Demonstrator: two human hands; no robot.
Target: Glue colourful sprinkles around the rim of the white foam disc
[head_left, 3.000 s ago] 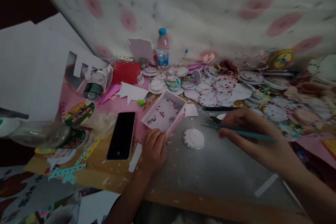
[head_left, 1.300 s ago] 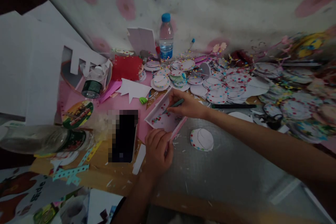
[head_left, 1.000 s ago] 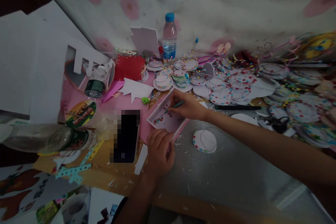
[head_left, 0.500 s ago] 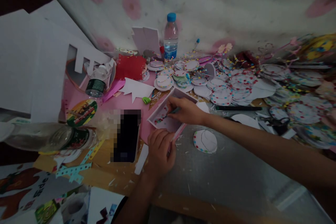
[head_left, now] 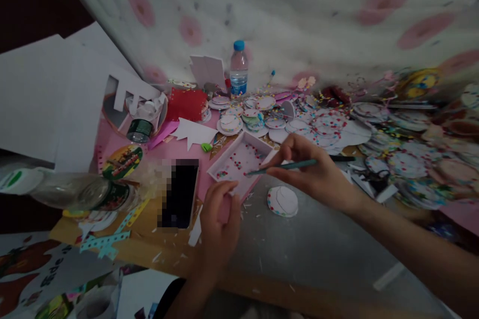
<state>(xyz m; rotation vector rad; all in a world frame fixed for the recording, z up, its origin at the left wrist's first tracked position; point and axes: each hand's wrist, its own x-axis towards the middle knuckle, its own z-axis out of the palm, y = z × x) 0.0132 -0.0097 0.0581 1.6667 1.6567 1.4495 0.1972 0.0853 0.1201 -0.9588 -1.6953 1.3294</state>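
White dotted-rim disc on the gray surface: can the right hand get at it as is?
Likely yes. The disc lies uncovered, close to the right hand, with nothing visible between. That hand is holding a teal tool, though.

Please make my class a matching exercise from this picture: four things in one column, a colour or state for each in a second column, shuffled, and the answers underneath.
Column one
1. Right hand
2. Open box
3. Upright bottle
4. Phone

Column two
A. Topped with a blue cap
B. Lying flat, with a black face
C. Gripping a slim teal tool
D. Scattered inside with small coloured bits

Right pairs
1-C
2-D
3-A
4-B
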